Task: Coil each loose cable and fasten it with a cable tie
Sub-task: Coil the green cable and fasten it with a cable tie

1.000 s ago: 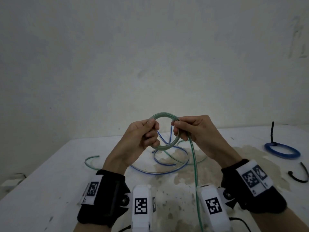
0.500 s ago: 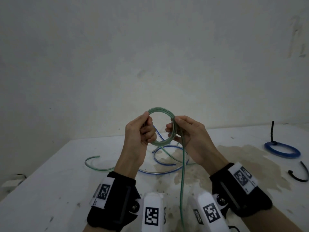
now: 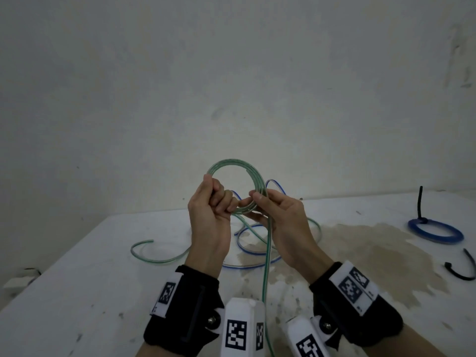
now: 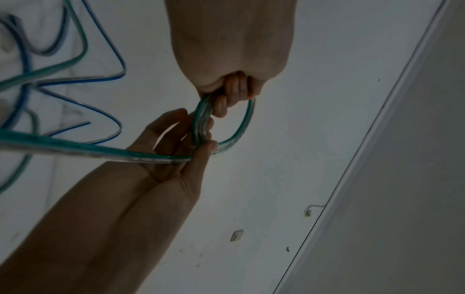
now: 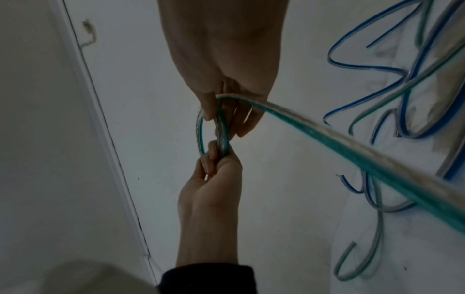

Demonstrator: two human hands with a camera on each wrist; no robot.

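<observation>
The left hand (image 3: 210, 217) pinches the green cable (image 3: 235, 163) — clear sheath, green stripe, wound into a small ring of several turns above the desk (image 3: 77, 292). The right hand (image 3: 280, 220) pinches the ring's other side — the loose tail drops between the wrists.

No readable text; only coded markers.

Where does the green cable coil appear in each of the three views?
Head: the green cable coil is at centre, held above the table.
Left wrist: centre, slightly above the middle.
Right wrist: left of centre.
Shared landmark: the loose blue cable on the table, seen in all three.
</observation>
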